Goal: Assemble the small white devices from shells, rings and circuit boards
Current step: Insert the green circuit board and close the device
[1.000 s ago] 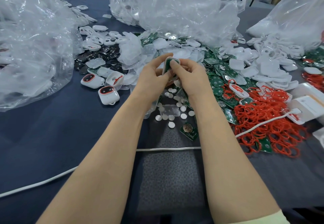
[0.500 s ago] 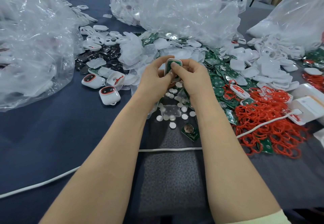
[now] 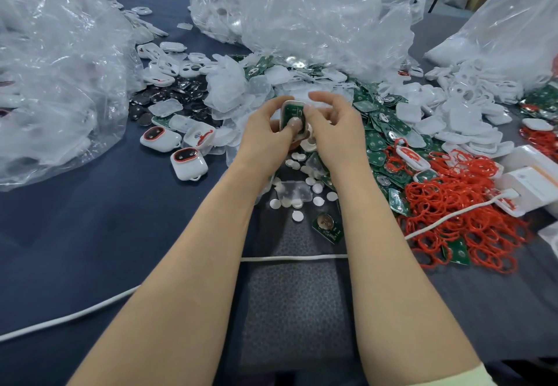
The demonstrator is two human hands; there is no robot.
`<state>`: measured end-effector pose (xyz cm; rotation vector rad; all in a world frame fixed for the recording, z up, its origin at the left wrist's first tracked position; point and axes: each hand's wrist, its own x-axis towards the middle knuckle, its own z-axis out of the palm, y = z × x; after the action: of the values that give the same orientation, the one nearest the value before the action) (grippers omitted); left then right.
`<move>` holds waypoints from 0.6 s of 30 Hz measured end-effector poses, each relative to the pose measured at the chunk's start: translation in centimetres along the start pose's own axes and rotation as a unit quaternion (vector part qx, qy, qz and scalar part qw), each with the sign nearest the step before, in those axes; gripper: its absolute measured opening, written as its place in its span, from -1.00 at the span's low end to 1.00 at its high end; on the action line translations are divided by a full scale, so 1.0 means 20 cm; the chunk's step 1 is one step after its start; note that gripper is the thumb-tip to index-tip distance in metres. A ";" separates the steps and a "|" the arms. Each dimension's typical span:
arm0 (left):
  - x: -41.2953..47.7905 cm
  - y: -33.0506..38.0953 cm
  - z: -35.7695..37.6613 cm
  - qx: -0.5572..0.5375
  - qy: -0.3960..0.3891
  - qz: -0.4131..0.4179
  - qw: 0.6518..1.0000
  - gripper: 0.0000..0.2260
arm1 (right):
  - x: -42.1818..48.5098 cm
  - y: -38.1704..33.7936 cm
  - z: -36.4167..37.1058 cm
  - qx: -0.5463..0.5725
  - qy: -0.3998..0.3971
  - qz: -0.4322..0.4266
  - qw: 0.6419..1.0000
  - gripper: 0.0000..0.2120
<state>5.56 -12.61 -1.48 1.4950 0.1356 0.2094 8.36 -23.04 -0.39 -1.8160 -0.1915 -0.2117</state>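
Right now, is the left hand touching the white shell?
Touching. The head view shows the left hand gripping the white shell, thumb pressed on its green board.

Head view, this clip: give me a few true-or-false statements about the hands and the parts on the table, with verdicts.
1. The left hand holds a shell with a green board in it. True.
2. The red rings are piled to the left of the hands. False: the pile lies to the right, beside the right forearm.
3. A white cable runs across the table under both forearms. True.
4. The bags are opaque black. False: they are clear plastic, with white parts showing through.
5. Small white discs lie scattered on the table just nearer than the hands. True.
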 end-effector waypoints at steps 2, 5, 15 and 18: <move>0.01 0.00 0.00 -0.020 0.004 -0.013 1.000 -0.66 | 0.00 -0.01 -0.01 -0.044 0.021 -0.042 0.998 -0.86; 0.01 0.01 -0.01 -0.028 0.001 -0.017 0.999 -0.64 | -0.01 -0.01 -0.01 -0.090 0.013 -0.080 0.993 -0.82; -0.01 0.01 0.00 0.033 -0.019 -0.007 0.999 -0.58 | -0.01 -0.01 0.00 -0.130 -0.009 -0.088 0.988 -0.82; -0.01 0.01 0.00 0.047 -0.017 0.002 0.999 -0.60 | -0.01 -0.01 0.00 -0.117 -0.014 -0.078 0.990 -0.80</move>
<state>5.36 -12.63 -1.20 1.5916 0.1176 0.1827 8.13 -22.93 -0.22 -2.0398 -0.3406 -0.3312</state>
